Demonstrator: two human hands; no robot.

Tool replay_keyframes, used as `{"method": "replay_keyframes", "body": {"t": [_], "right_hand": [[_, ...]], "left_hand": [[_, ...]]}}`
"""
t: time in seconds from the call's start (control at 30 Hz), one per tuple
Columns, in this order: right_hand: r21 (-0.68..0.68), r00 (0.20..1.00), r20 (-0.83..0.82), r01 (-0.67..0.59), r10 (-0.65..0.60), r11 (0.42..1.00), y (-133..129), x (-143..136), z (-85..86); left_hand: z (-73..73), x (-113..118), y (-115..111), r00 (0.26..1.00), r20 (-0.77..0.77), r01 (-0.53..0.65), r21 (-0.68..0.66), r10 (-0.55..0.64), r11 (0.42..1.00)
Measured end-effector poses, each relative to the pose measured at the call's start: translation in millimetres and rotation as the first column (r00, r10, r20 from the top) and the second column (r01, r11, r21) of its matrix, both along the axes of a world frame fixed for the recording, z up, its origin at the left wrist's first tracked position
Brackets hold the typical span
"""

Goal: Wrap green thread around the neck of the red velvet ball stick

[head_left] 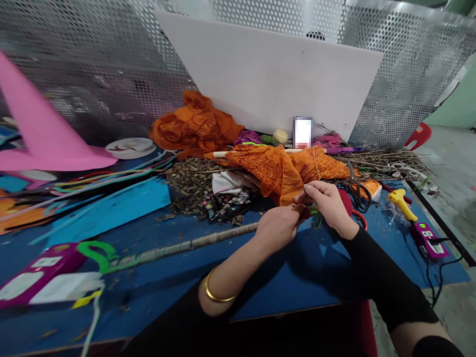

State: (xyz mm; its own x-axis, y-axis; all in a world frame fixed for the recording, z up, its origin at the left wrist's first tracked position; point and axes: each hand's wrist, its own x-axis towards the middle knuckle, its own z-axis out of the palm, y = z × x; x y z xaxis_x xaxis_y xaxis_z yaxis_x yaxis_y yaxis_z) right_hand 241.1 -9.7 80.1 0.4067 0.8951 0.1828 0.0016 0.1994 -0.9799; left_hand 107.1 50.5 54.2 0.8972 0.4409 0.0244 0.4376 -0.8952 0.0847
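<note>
My left hand [279, 224] is closed in front of the orange patterned cloth [275, 168], with a bit of dark red material at its fingertips; exactly what it grips is hidden. A long wrapped stick [208, 241] runs across the table and passes behind this hand. Close beside it, my right hand [327, 204] pinches thumb and forefinger together at the cloth's lower edge. A thin yellowish thread [315, 161] hangs over the cloth toward those fingers. The cloth lies draped around a pale stick [219, 154]. Something green [316, 212] shows between my hands.
Scissors [357, 186] lie right of the cloth, near a yellow glue gun [403, 203] and a purple power strip [429, 240]. Dry twigs [189, 183] and blue sheets [122, 208] are at left, with a pink cone hat [40, 124]. A phone [303, 133] stands behind.
</note>
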Motion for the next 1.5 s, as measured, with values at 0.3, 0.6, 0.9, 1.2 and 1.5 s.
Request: {"method": "replay_keyframes", "body": {"t": [0.3,0.6,0.9,1.2,1.5], "right_hand": [[-0.050,0.977,-0.096,0.184,-0.188,0.982,9,3,-19.3],[-0.037,0.974,-0.028,0.222,-0.224,0.974,8,3,-32.5],[-0.118,0.965,-0.256,0.027,-0.057,0.993,-29,34,6.6],[-0.125,0.964,-0.219,0.125,-0.150,0.984,-32,97,-3.2],[-0.118,0.843,0.473,0.349,-0.256,0.930,-19,100,-32.5]], "left_hand": [[-17.2,3,-3,0.969,0.145,0.125,0.418,-0.202,0.900],[-19.5,1,-4,0.950,0.139,0.168,0.530,-0.281,0.831],[-7.2,-5,6,0.977,0.197,0.038,0.228,-0.085,0.973],[23.1,-24,23,0.985,0.168,-0.009,-0.210,0.046,0.978],[47.5,-28,31,0.934,0.347,0.142,-0.583,0.087,0.800]]}}
